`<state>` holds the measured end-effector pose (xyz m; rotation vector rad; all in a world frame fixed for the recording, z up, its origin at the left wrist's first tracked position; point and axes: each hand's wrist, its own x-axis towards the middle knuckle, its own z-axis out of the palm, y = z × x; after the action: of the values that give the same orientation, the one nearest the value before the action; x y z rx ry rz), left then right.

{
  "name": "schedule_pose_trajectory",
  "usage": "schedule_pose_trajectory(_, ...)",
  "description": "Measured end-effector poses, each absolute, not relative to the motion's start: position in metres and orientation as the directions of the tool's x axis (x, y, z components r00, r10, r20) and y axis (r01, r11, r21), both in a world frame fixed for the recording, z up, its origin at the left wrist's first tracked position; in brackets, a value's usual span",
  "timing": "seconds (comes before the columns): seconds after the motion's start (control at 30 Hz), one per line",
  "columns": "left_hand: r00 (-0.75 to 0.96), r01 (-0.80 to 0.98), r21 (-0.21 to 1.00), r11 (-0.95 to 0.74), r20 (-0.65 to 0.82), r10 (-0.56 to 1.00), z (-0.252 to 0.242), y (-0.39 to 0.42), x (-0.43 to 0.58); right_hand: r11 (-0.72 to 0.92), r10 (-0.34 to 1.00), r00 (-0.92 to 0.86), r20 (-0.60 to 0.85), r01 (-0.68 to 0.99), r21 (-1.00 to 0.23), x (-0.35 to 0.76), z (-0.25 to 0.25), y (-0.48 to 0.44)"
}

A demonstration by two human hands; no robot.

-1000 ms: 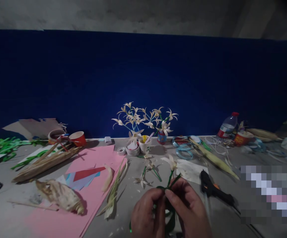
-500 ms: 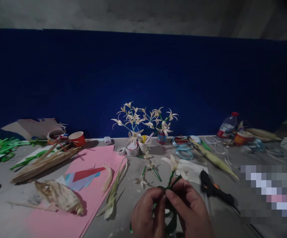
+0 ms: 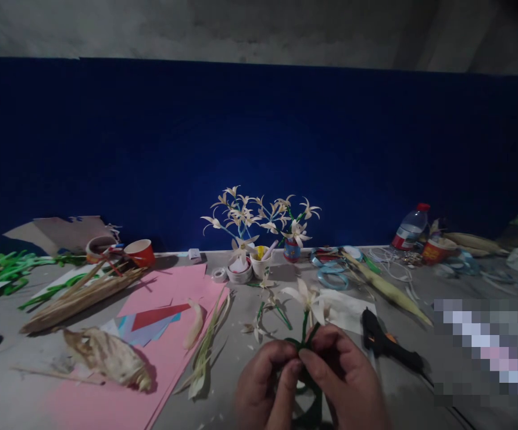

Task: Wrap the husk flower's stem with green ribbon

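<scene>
A cream-petalled handmade flower (image 3: 306, 297) stands upright above my fingertips on a green-wrapped stem. My right hand (image 3: 347, 379) pinches that stem between thumb and forefinger. Close against it, my left hand (image 3: 265, 382) is closed on a dark green ribbon (image 3: 313, 412), which loops round the stem's foot and hangs down between the hands. The stem's lower end is hidden by my fingers. Just beyond lie several more small cream flowers (image 3: 271, 297) with green stems, flat on the grey table.
A black glue gun (image 3: 388, 346) lies right of my hands, its cord trailing off. Pink paper (image 3: 102, 406) and dried husks (image 3: 107, 355) cover the left. Behind stand cups with flowers (image 3: 241, 215), blue ribbon rolls (image 3: 333, 276) and a bottle (image 3: 411, 228) before a blue panel.
The flower has turned between my fingers, and its petals now spread wider and further left. Both hands stay in nearly the same place.
</scene>
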<state>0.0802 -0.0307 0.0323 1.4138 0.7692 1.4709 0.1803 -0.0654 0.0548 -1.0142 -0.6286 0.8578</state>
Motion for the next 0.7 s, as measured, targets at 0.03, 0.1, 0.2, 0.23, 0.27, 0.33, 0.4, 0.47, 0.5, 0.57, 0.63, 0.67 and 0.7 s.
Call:
schedule_pose_trajectory(0.03, 0.094, -0.241, 0.904, -0.353, 0.384, 0.919, 0.035, -0.031, 0.081, 0.272, 0.854, 0.516, 0.063, -0.34, -0.9, 0.18, 0.055, -0.066)
schedule_pose_trajectory(0.1, 0.117, -0.331, 0.904, -0.271, 0.324, 0.939, 0.041, -0.031, 0.082, 0.279, 0.869, 0.493, 0.056, -0.392, -0.877, 0.181, 0.054, -0.067)
schedule_pose_trajectory(0.2, 0.174, -0.446, 0.89, -0.088, 0.183, 0.968, 0.049, -0.033, 0.083, 0.249, 0.883, 0.468, 0.013, -0.445, -0.86, 0.183, 0.053, -0.067)
schedule_pose_trajectory(0.23, 0.2, -0.476, 0.879, -0.024, 0.134, 0.971, 0.052, -0.034, 0.084, 0.233, 0.887, 0.462, 0.001, -0.446, -0.864, 0.184, 0.052, -0.066)
schedule_pose_trajectory(0.27, 0.223, -0.503, 0.864, 0.034, 0.091, 0.971, 0.055, -0.035, 0.084, 0.219, 0.893, 0.45, -0.002, -0.439, -0.871, 0.185, 0.052, -0.066)
schedule_pose_trajectory(0.33, 0.264, -0.55, 0.826, 0.125, 0.03, 0.964, 0.059, -0.035, 0.085, 0.211, 0.904, 0.428, 0.012, -0.419, -0.883, 0.188, 0.05, -0.065)
schedule_pose_trajectory(0.4, 0.297, -0.581, 0.793, 0.183, -0.002, 0.955, 0.061, -0.034, 0.085, 0.206, 0.909, 0.416, 0.018, -0.412, -0.888, 0.19, 0.048, -0.065)
schedule_pose_trajectory(0.47, 0.324, -0.59, 0.779, 0.211, -0.011, 0.946, 0.061, -0.033, 0.085, 0.195, 0.909, 0.417, 0.006, -0.412, -0.89, 0.193, 0.047, -0.065)
schedule_pose_trajectory(0.5, 0.338, -0.59, 0.776, 0.224, -0.016, 0.941, 0.06, -0.032, 0.085, 0.186, 0.913, 0.407, 0.002, -0.413, -0.892, 0.194, 0.046, -0.065)
schedule_pose_trajectory(0.57, 0.353, -0.588, 0.772, 0.241, -0.023, 0.935, 0.059, -0.032, 0.084, 0.182, 0.92, 0.393, 0.013, -0.396, -0.9, 0.196, 0.047, -0.066)
schedule_pose_trajectory(0.63, 0.359, -0.593, 0.766, 0.248, -0.024, 0.933, 0.058, -0.031, 0.083, 0.2, 0.92, 0.388, 0.045, -0.368, -0.908, 0.197, 0.05, -0.066)
schedule_pose_trajectory(0.67, 0.366, -0.595, 0.762, 0.254, -0.024, 0.93, 0.058, -0.031, 0.083, 0.208, 0.92, 0.387, 0.057, -0.36, -0.91, 0.197, 0.052, -0.067)
schedule_pose_trajectory(0.7, 0.381, -0.596, 0.757, 0.267, -0.025, 0.924, 0.058, -0.03, 0.082, 0.213, 0.919, 0.39, 0.061, -0.359, -0.909, 0.197, 0.054, -0.067)
